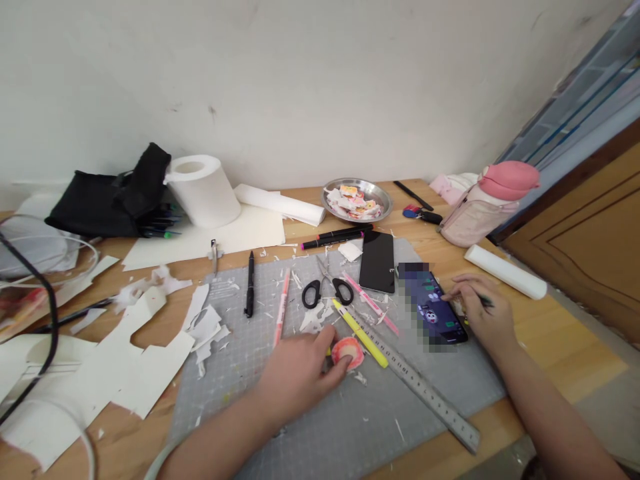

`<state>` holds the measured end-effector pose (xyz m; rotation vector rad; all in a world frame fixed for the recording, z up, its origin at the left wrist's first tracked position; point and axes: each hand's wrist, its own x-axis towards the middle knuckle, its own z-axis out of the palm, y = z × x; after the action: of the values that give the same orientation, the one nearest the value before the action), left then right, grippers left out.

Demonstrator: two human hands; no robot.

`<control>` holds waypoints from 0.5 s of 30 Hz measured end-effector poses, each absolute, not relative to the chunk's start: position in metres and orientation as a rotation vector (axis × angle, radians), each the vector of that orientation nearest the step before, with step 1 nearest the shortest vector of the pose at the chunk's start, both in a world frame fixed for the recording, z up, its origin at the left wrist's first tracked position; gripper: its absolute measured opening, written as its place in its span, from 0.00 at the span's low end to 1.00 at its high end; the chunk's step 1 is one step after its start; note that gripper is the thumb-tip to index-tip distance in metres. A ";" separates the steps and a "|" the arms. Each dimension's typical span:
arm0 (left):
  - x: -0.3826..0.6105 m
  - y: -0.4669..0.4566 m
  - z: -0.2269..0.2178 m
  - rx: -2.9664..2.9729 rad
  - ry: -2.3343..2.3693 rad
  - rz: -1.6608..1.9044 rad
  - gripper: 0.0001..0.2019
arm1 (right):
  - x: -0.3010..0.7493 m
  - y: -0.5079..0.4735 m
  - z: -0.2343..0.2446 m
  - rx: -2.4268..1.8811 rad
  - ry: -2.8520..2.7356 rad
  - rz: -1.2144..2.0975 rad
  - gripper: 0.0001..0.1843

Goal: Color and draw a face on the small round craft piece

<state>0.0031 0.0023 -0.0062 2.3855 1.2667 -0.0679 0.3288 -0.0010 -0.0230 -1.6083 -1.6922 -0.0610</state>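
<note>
Jagged, thin white paper scraps (143, 363) litter the wooden counter (135, 437); on the smooth grey mat (320, 433), the left hand (303, 363) pinches a round, red-edged disc (349, 348) at its fingertips. The flat, glossy phone (433, 303) lies just left of the right hand (485, 313), curled around a slim dark tool (485, 301).

Left forearm (225, 423) is slanting up from the bottom edge, bare, with the left hand (303, 367) lying back-side up and its thumb and index finger pinching toward each other, pretty relaxed grip tbh. Right forearm (555, 417), also bare, is angling up and inward, and the right hand (487, 317) is curling its fingers while pointing leftward. Both hands are sitting well apart.
</note>
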 end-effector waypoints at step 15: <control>0.003 0.003 -0.006 2.367 1.264 -0.079 0.13 | 0.332 0.001 -0.026 -1.630 -1.721 -0.001 0.18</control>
<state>0.0026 0.0026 -0.0056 2.3672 1.2638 -0.0790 0.3318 0.0006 -0.0256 -1.6304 -1.7209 -0.0012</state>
